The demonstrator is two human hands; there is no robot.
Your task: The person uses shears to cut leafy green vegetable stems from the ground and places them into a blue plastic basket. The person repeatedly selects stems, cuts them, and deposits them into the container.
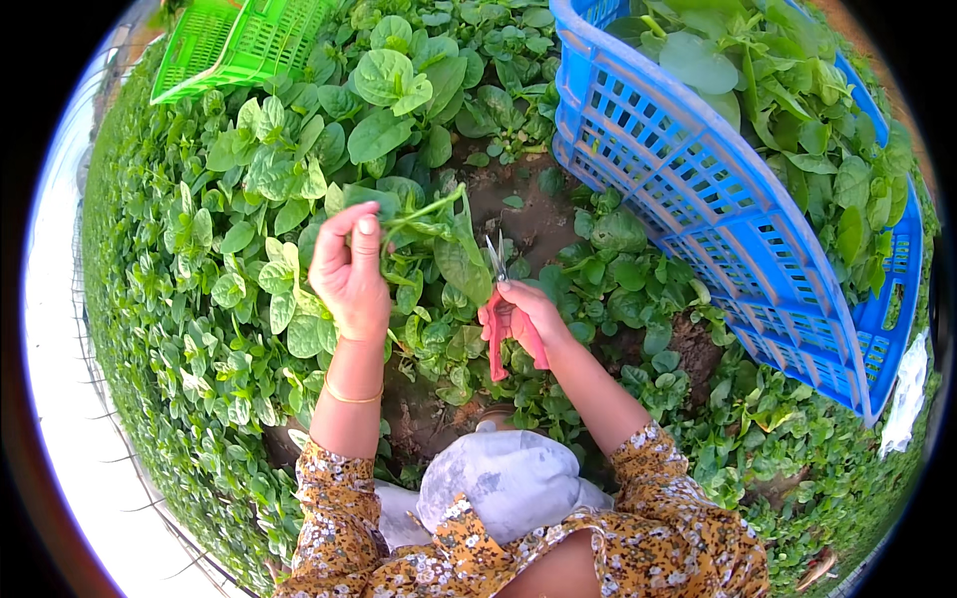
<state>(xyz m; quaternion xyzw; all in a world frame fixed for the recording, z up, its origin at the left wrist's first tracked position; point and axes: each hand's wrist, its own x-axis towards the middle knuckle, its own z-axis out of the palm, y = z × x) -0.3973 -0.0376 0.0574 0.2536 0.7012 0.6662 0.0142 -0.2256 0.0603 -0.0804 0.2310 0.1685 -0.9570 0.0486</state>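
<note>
My left hand (pixel 353 261) is raised over the plants, thumb and index finger closed on a cut leafy green shoot (pixel 430 213) whose pale stem end points to the upper right. Beside it, my right hand (pixel 523 318) holds red-handled pruning snips (pixel 499 261); the pointed metal blades face up and stand slightly apart. One large leaf of the shoot hangs just left of the blades. Low, broad-leaved plants (pixel 381 134) grow beneath and around both hands.
At the right a tilted blue plastic crate (pixel 695 187) holds many picked leaves (pixel 800 112). A bright green plastic crate (pixel 247 45) stands at the upper left. Bare soil (pixel 523 202) shows between plants. White sheeting (pixel 67 336) borders the left side, and my covered knee (pixel 501 478) is below.
</note>
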